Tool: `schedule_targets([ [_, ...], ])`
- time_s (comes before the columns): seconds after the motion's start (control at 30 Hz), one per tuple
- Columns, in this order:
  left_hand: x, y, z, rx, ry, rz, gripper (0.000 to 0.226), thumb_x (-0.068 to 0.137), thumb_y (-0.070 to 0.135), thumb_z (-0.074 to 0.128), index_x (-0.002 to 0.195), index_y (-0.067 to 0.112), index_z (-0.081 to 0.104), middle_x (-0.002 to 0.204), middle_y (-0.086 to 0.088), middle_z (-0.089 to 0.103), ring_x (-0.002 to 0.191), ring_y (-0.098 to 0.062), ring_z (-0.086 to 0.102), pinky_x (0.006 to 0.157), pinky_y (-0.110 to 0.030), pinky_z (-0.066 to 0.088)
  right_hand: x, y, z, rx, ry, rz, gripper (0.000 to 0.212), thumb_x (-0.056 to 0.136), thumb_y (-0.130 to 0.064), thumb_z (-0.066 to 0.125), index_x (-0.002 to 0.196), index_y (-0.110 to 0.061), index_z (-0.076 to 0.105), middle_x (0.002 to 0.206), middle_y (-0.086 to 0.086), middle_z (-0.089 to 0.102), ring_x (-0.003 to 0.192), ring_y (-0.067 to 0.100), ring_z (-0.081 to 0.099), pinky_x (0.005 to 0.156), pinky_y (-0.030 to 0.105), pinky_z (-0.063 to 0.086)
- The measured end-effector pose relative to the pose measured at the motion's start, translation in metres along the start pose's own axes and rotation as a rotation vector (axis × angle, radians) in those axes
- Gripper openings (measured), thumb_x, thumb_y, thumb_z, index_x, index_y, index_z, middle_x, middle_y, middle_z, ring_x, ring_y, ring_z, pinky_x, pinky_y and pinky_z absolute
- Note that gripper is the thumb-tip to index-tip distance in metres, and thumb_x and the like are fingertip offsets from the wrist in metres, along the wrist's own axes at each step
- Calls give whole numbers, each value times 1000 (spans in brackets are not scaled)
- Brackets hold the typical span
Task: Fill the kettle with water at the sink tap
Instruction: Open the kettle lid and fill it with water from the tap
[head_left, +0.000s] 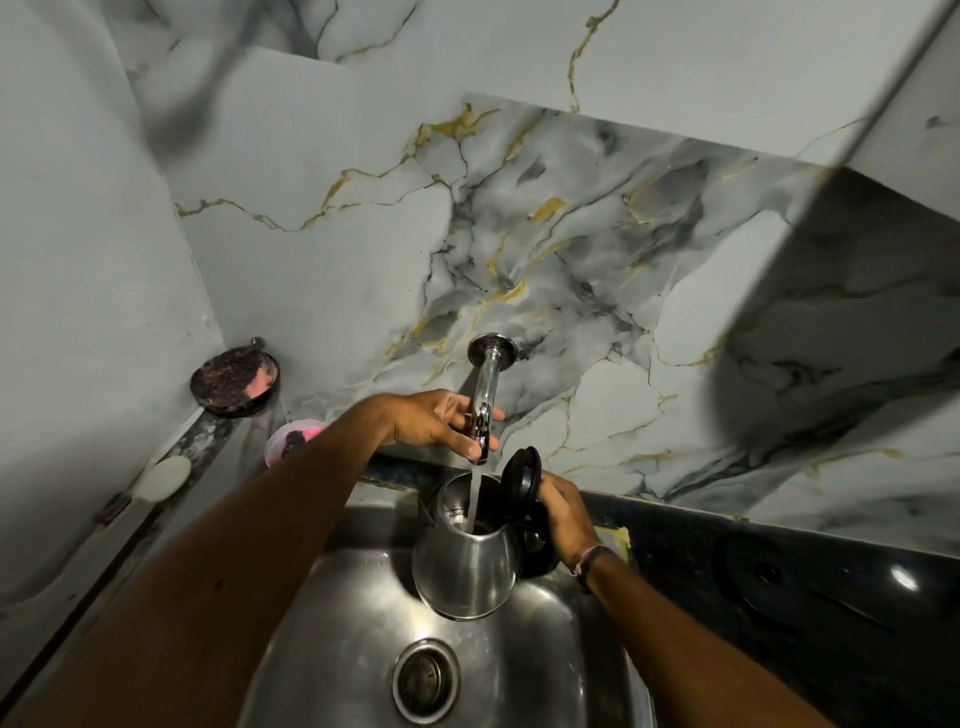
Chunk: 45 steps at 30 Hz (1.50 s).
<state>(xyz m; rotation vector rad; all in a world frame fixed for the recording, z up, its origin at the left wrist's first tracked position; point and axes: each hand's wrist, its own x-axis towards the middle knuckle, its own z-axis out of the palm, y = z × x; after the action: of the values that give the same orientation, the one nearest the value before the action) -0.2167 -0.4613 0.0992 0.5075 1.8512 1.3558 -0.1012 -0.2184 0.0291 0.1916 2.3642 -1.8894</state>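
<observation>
Marble-look wall with gold veins behind a steel sink (545, 649), dark counter (779, 597) to the right. Chrome tap (485, 400) sticks out of the wall and water's running straight into the steel kettle (467, 566), held over the basin with its black lid (522, 475) flipped open. Right hand (563, 512) is wrapped tight round the kettle's handle. Left hand (441, 423) has its fingers closed on the tap's end. Drain (426, 680) sits below.
</observation>
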Motion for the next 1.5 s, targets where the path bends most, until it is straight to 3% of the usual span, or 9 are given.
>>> schedule_targets([
  [0.17,-2,-1,4,-39,16,6,60,96,-9,75,149,16,60,136,-11,77,113,-12,80,92,-20,61,1,5,0,-23,-9,-32,60,80,-58,54,89,-3,75,97,26,76,89,32,73,89,47,58],
  [0.33,-3,0,5,-24,18,1,55,96,-7,76,142,21,65,137,-11,77,115,-12,79,102,-25,57,3,6,3,-25,-25,-42,54,80,-55,55,83,-5,73,80,5,75,80,14,69,80,36,55],
  [0.47,-3,0,4,-44,22,-17,53,95,-5,77,137,26,67,135,-8,78,121,-16,77,108,-32,55,4,6,3,-21,-28,-51,46,86,-46,54,82,-4,73,88,21,77,83,17,70,82,37,56],
  [0.63,-2,0,3,-69,17,-36,54,96,-6,77,139,24,66,131,-4,81,118,-15,78,96,-22,61,3,3,4,-35,-33,-42,32,90,-38,52,72,-24,73,79,-2,75,75,3,70,77,30,53],
  [0.83,-1,1,1,-70,6,-59,60,95,-6,77,148,18,61,136,-8,78,118,-13,78,100,-25,58,6,8,3,-41,-28,-62,35,84,-51,56,70,-27,77,76,-1,73,77,11,68,76,30,55],
  [1.03,0,-1,1,-91,-1,-62,59,95,-6,77,146,20,62,136,-8,78,119,-14,78,102,-28,58,9,16,1,-15,-10,-81,54,85,-46,54,84,6,69,93,37,69,82,26,64,82,44,53],
  [1.23,-1,-1,2,-100,3,-60,57,94,-5,78,142,22,64,135,-8,78,118,-15,78,101,-29,58,10,15,1,-9,3,-72,51,84,-43,55,79,6,66,78,18,66,79,25,62,80,42,52],
  [1.33,0,-2,1,-100,-1,-64,55,94,-5,79,138,26,66,134,-8,79,119,-16,78,106,-34,56,10,17,1,-23,7,-70,35,87,-38,55,69,-12,70,76,9,68,78,24,63,80,43,52],
  [1.5,1,-3,1,-89,18,-67,55,93,-5,80,136,27,67,132,-6,80,121,-17,77,115,-41,52,11,16,1,-27,11,-85,42,80,-50,55,69,-12,70,76,18,70,77,22,63,78,40,52],
])
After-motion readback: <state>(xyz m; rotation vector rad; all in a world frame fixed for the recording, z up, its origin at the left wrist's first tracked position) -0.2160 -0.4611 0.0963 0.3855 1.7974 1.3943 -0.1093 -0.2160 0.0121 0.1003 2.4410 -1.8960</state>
